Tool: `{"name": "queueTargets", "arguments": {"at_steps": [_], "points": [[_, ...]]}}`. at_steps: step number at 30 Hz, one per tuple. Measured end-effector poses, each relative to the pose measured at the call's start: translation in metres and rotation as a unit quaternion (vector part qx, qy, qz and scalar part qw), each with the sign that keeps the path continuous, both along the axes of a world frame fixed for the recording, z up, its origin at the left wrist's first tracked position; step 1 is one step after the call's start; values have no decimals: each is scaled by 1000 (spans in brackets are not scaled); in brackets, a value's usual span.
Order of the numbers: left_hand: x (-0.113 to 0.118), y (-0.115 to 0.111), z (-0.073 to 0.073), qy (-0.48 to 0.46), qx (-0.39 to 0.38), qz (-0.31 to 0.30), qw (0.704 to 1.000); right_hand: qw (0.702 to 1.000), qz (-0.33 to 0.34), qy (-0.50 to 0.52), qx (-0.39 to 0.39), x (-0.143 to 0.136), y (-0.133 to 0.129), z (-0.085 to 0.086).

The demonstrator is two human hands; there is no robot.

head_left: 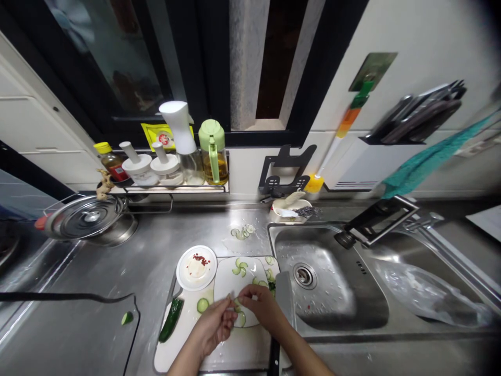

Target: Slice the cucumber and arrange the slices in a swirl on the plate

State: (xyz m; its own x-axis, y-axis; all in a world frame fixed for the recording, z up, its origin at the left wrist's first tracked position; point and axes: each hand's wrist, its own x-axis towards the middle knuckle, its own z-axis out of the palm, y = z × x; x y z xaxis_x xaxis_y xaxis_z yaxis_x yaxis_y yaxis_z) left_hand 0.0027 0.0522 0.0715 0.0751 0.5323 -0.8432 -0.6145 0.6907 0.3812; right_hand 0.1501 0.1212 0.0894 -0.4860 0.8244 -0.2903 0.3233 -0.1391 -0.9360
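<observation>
Over a white square plate (219,277), my left hand (214,325) and my right hand (261,305) meet fingertip to fingertip, both closed in a pinch. A small pale-green cucumber slice (237,302) shows between them, mostly hidden by the fingers. On the plate, curved cucumber pieces (240,268) form a fan at the far side, with more near my hands. The plate rests on a white cutting board (188,349). A cut cucumber (171,319) and a round slice (202,305) lie on its left. A knife (285,297) lies along its right side, handle toward me.
A white round dish (197,282) with red bits overlaps the board's far left corner. More cucumber slices (242,232) lie on the counter behind. The sink (329,282) is at right. A cucumber end (127,317) sits at left. Bottles line a rack (176,189) by the window.
</observation>
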Motion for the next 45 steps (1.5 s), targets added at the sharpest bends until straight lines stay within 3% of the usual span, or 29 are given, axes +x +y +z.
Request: {"name": "queueTargets", "arguments": {"at_steps": [3, 6, 10, 15, 19, 23, 29, 34, 45], "points": [[5, 1, 0, -85, -36, 35, 995, 1000, 17, -4, -13, 2, 2, 2], [4, 2, -2, -146, -22, 63, 987, 999, 35, -25, -15, 4, 4, 3], [0, 2, -6, -141, 13, 70, 987, 997, 54, -59, -7, 5, 6, 0], [-1, 1, -8, -24, 39, 59, 997, 993, 74, -95, -5, 5, 10, -8], [0, -4, -12, 104, 108, -5, 989, 984, 104, -145, 6, 4, 14, -10], [2, -10, -19, 252, 164, -72, 951, 967, 126, -218, 49, 0, 17, -10], [6, -16, -28, 432, 170, -188, 865, 923, 173, -320, 128, -8, 14, -10], [8, -15, -24, 484, 163, -243, 825, 891, 191, -381, 159, -11, 11, -11], [10, -10, -18, 510, 139, -304, 793, 868, 215, -407, 187, -13, 6, -20]]}}
